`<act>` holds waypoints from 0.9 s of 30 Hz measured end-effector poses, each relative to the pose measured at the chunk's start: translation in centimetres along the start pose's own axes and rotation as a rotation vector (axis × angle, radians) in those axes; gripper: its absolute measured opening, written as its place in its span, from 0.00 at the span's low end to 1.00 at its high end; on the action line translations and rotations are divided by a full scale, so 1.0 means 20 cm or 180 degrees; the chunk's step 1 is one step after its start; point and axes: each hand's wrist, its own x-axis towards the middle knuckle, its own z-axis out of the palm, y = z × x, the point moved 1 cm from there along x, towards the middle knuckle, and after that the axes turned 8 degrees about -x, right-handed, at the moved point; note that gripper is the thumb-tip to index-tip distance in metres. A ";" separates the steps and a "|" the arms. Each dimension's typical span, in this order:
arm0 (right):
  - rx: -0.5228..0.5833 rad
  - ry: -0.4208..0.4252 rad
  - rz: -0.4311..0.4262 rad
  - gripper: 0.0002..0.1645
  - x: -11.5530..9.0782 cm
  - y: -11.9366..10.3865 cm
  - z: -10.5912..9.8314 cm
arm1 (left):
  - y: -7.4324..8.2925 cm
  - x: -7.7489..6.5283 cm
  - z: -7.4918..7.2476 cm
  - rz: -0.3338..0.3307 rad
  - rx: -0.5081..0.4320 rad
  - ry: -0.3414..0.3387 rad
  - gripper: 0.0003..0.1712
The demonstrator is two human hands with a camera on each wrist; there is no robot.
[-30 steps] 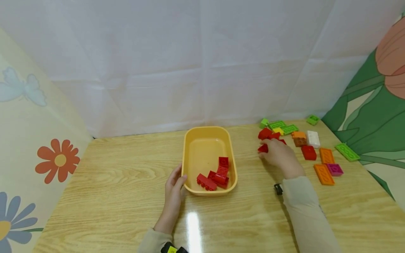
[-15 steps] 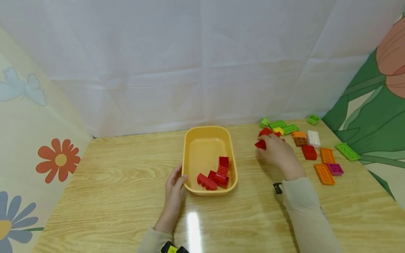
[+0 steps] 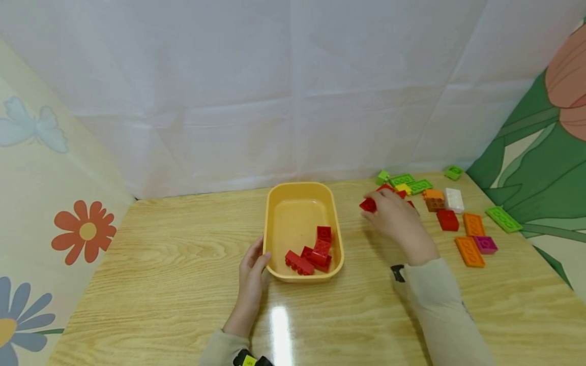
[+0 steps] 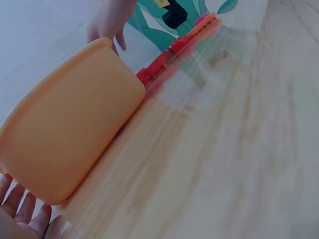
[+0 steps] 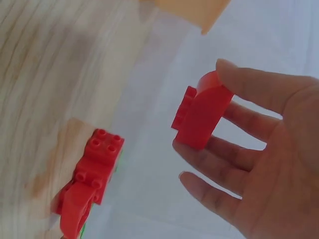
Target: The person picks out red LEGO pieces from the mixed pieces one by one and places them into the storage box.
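Note:
My right hand (image 3: 396, 218) pinches a red building brick with a rounded top (image 5: 205, 112) between thumb and fingers, to the right of the yellow tub (image 3: 270, 213). In the right wrist view the brick's studs point away from the palm. Below it lie other red bricks (image 5: 97, 167), partly hidden by my hand in the head view. My left hand (image 3: 251, 274) holds the tub at its left side, thumb at the rim and fingers against the outer wall. Several red bricks (image 3: 299, 263) lie in the tub's near right part.
Green plates (image 3: 418, 187), a yellow brick (image 3: 403, 189), orange bricks (image 3: 434, 201), a white brick (image 3: 453, 201), a red brick (image 3: 447, 220), orange plates (image 3: 470, 252) and a magenta brick (image 3: 485, 245) lie at the right. A white cloth (image 3: 206, 101) hangs behind the table.
My right hand has moved slightly left and away from the body with the red brick, lifting it off the group. My left hand and the tub have stayed put.

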 end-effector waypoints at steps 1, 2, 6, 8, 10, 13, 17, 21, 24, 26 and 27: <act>0.0023 -0.0004 -0.0018 0.31 0.00 -0.01 0.00 | 0.00 0.00 0.00 -0.0001 0.0007 0.0000 0.26; 0.0042 -0.0010 -0.0042 0.31 0.00 -0.02 -0.01 | 0.00 0.00 0.00 -0.0006 0.0008 0.0003 0.26; 0.0070 0.0005 -0.0157 0.31 -0.01 -0.06 -0.02 | 0.00 0.00 0.00 -0.0014 0.0010 0.0020 0.27; 0.0049 0.0027 -0.0206 0.31 -0.01 -0.08 -0.02 | 0.00 0.00 0.00 -0.0017 0.0002 0.0026 0.27; 0.0034 0.0046 -0.0250 0.31 -0.02 -0.11 -0.02 | 0.00 0.00 0.00 -0.0018 0.0004 0.0028 0.27; 0.0009 0.0096 -0.0337 0.31 -0.02 -0.14 -0.02 | 0.00 0.00 0.00 -0.0030 -0.0013 0.0023 0.27; -0.0015 0.0155 -0.0428 0.30 -0.04 -0.19 -0.03 | 0.00 0.00 0.00 -0.0042 -0.0017 0.0025 0.27; -0.0059 0.0156 -0.0485 0.31 -0.06 -0.24 -0.04 | 0.00 -0.01 0.00 -0.0037 0.0005 0.0026 0.27; -0.0088 0.0212 -0.0607 0.30 -0.07 -0.28 -0.05 | 0.01 -0.01 0.01 -0.0034 0.0006 0.0023 0.27; -0.0107 0.0256 -0.0693 0.30 -0.08 -0.31 -0.05 | 0.01 -0.01 0.01 -0.0031 0.0019 0.0023 0.27; -0.0097 0.0262 -0.0728 0.30 -0.08 -0.32 -0.05 | 0.01 -0.01 0.01 -0.0031 0.0026 0.0023 0.27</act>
